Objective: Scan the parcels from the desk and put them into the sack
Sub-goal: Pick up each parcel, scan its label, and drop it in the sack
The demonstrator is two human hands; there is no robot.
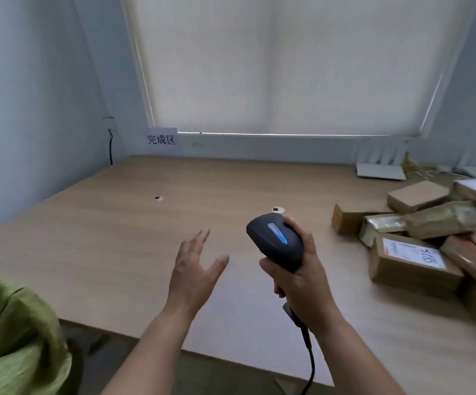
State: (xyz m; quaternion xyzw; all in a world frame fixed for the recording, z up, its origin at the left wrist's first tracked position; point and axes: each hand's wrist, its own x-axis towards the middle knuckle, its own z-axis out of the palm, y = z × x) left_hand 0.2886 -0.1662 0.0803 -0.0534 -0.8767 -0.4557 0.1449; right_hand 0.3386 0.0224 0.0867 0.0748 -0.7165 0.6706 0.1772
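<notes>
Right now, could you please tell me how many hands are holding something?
1. The right hand grips the black scanner above the desk. The left hand hovers open, holding nothing, between the scanner and the green sack.

Black scanner [276,240] with a blue stripe, green sack [14,332], brown parcels [413,263], pale woodgrain desk [117,238].

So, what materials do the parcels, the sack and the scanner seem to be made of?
Parcels: brown cardboard, matte, some wrapped in glossy clear tape.
Sack: green, crinkled with a slight sheen, probably woven plastic, though cloth is possible.
Scanner: dark matte plastic with a blue insert.
</notes>
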